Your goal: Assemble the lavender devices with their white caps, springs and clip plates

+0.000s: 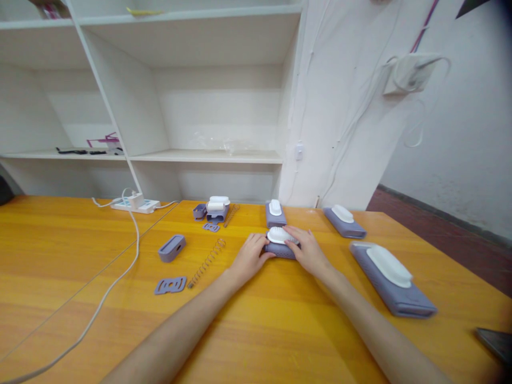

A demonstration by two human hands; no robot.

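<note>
A purple-grey plastic case (282, 251) with a ribbed white oval piece (277, 234) on top lies on the table in front of me. My left hand (253, 255) grips its left end, thumb along the near side. From the right, my right hand (306, 249) holds the same case, fingers over the white piece and partly hiding it. To the left lie a long coil spring (207, 263), a flat slotted purple plate (170, 285) and a hollow oval purple part (172, 248).
Similar cases with white ovals stand behind my hands (276, 214) and at right (344, 221), with a larger-looking one (394, 280) nearer. More loose parts (217, 212) sit at the back. A power strip (136, 205) and its white cable cross the left side. Shelves (208, 156) rise behind.
</note>
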